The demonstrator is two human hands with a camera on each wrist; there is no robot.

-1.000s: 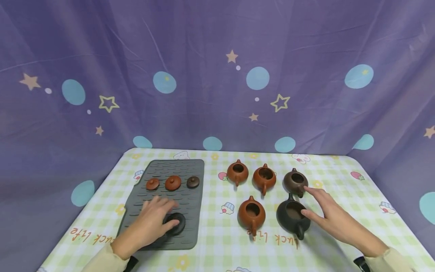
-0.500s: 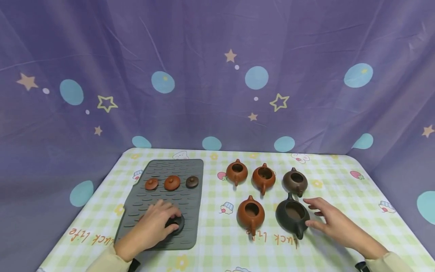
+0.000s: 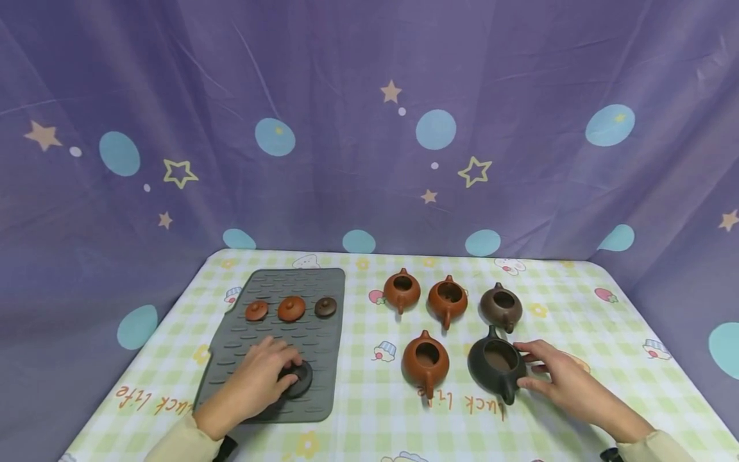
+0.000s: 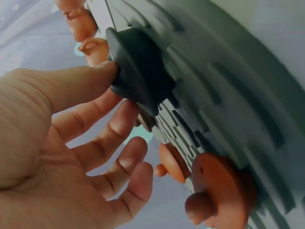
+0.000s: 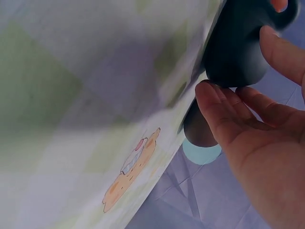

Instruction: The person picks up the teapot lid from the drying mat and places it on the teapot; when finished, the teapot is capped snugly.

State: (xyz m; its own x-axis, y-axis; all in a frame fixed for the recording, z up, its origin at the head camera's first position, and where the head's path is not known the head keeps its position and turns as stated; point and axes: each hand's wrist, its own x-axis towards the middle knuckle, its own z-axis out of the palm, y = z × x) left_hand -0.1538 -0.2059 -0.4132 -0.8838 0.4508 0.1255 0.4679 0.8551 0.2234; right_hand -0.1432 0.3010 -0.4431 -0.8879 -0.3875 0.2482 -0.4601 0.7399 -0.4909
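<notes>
On the grey ridged mat lies a black teapot lid, which my left hand pinches between thumb and fingers. The left wrist view shows my thumb against this lid, its other fingers loosely bent. To the right, a lidless black teapot stands on the tablecloth. My right hand is at its right side, thumb by the handle and fingers beside the body. In the right wrist view the thumb and fingertips appear to touch the pot. Its far side is out of sight there.
Behind the left hand sit two orange lids and a brown lid. Another orange lid shows low in the left wrist view. Several open orange teapots and a brown teapot stand near the black one.
My left hand has closed its fingers on the black lid. My right hand has drawn back from the brown teapot to the black teapot's right side.
</notes>
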